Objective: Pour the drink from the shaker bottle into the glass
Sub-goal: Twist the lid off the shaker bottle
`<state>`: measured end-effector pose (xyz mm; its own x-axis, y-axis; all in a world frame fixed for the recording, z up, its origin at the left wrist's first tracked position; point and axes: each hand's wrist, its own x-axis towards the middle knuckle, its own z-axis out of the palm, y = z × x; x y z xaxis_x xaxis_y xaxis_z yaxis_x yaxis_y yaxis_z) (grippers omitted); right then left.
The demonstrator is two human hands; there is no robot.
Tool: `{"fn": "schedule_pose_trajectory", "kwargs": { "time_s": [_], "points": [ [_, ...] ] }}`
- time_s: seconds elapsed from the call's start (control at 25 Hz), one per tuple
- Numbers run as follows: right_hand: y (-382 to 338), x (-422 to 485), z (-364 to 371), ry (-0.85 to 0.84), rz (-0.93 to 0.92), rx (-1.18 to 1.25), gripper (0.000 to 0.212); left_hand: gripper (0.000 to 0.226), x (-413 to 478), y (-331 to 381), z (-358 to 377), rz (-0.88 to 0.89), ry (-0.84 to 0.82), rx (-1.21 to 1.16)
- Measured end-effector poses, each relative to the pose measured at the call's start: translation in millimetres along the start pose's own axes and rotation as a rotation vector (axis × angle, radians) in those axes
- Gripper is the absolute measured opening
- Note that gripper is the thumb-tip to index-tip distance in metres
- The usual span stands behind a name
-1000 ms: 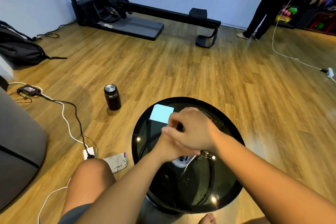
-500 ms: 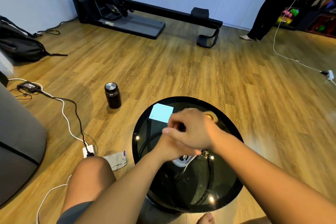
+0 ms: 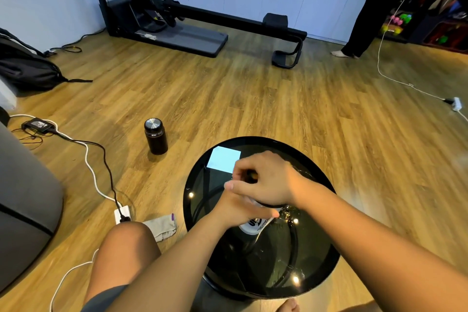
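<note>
A white shaker bottle [image 3: 254,225] with dark lettering stands on the round black glass table [image 3: 217,256]. My left hand [image 3: 234,211] wraps around the bottle's body. My right hand [image 3: 266,180] sits on top of it, fingers curled over the dark lid, which is mostly hidden. The glass is hidden behind my right hand; only a glint of something clear [image 3: 302,173] shows past my wrist, and I cannot tell what it is.
A pale blue paper [image 3: 224,159] lies on the table's far left. On the wood floor stand a black flask [image 3: 155,136], a power strip [image 3: 122,214] with cables, and a folded cloth [image 3: 162,227]. A grey couch [image 3: 22,200] is at left. A person [image 3: 367,7] stands far right.
Both hands stay on the bottle in nearly the same place. My right hand's fingers have shifted slightly on the lid. The view has moved a little.
</note>
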<state>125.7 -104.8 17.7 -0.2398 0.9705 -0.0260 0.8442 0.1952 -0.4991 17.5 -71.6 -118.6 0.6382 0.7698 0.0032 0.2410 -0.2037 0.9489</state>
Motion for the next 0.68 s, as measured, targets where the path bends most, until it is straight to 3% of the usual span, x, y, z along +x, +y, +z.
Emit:
{"fn": "schedule_pose_trajectory", "kwargs": {
  "time_s": [0.08,0.12,0.2,0.24,0.28,0.4,0.48,0.56,0.64,0.68],
  "points": [
    [5,0,-10,0.15,0.009,0.053,0.04,0.097,1,0,-2,0.004,-0.002,0.011],
    [10,-1,-14,0.198,0.069,-0.073,0.045,0.101,1,1,-3,-0.009,0.007,0.02],
    [19,-5,-15,0.106,0.327,-0.395,0.054,0.1,1,2,-5,-0.031,0.028,0.026],
    [20,-6,-11,0.051,0.39,-0.438,0.057,0.099,2,2,-5,-0.03,0.027,0.03],
    [17,-5,-5,0.018,0.354,-0.426,0.058,0.096,1,1,-4,-0.025,0.019,0.031],
    [-2,-4,8,-0.086,0.006,-0.236,0.054,0.086,-1,0,-1,-0.016,-0.029,0.029],
    [-5,-4,3,0.012,-0.056,-0.021,0.049,0.087,-1,1,-2,0.009,-0.022,0.004],
    [2,-2,-7,0.199,0.091,-0.155,0.048,0.096,0,4,-3,-0.005,0.003,0.007],
    [9,-3,-10,0.115,0.393,-0.473,0.057,0.097,0,5,-4,-0.035,0.013,0.018],
    [9,-3,-6,0.037,0.441,-0.52,0.06,0.094,0,4,-4,-0.031,0.014,0.023]
  ]
}}
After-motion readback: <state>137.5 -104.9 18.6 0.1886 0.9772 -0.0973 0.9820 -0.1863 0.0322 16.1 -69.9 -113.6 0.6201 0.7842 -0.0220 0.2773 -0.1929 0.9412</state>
